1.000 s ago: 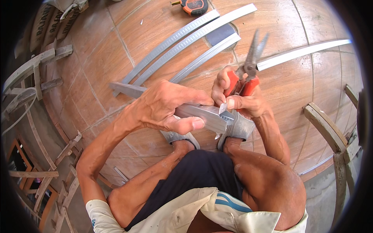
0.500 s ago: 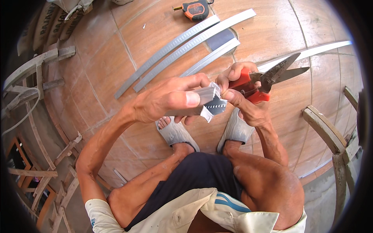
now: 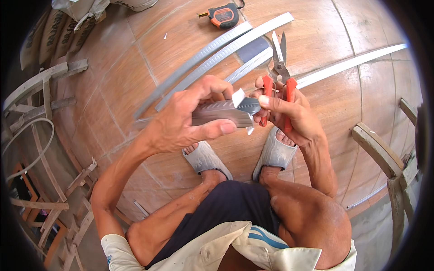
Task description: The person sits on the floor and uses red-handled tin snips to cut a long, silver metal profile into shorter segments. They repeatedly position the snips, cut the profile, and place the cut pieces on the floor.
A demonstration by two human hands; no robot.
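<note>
Above 2 grey sandals (image 3: pixel 205 159), the left hand (image 3: pixel 181 124) pinches a short ribbed grey metal strip (image 3: pixel 221 113) steady while the right hand (image 3: pixel 289 115), gripping red-handled tin snips (image 3: pixel 278 77), seemingly bends its cut end.

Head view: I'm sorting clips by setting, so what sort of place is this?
Probably a building or fit-out site indoors: long metal strips lie on a tiled floor beside a tape measure, with rough wooden frames at the edge.
</note>
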